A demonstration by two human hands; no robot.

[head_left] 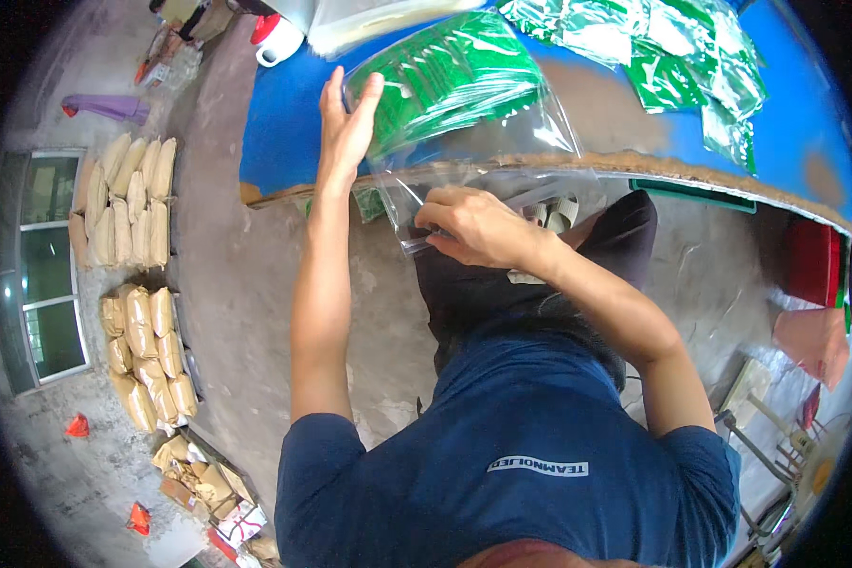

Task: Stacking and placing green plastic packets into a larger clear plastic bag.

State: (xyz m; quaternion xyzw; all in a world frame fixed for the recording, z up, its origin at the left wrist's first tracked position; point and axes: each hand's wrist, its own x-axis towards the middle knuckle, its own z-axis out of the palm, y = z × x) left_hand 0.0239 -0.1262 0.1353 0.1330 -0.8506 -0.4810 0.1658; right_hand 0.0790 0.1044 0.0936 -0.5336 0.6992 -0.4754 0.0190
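A large clear plastic bag (535, 142) lies at the front of the blue table, filled at its far end with a stack of green packets (454, 80). Its loose, unfilled end hangs over the table's near edge toward me. My right hand (473, 225) pinches that end with curled fingers, above my lap. On the bag's left side my left hand (346, 137) rests upright against the packets, thumb and fingers stretched apart. More green packets (672, 71) lie in a loose, overlapping pile at the right of the table.
The blue table (279, 137) has a worn brown front edge. A white bottle with a red lid (276, 43) and a clear plastic container (379, 24) stand at its back left. Stacked tan sacks (137, 213) line the left wall. Red bins (812, 260) stand at right.
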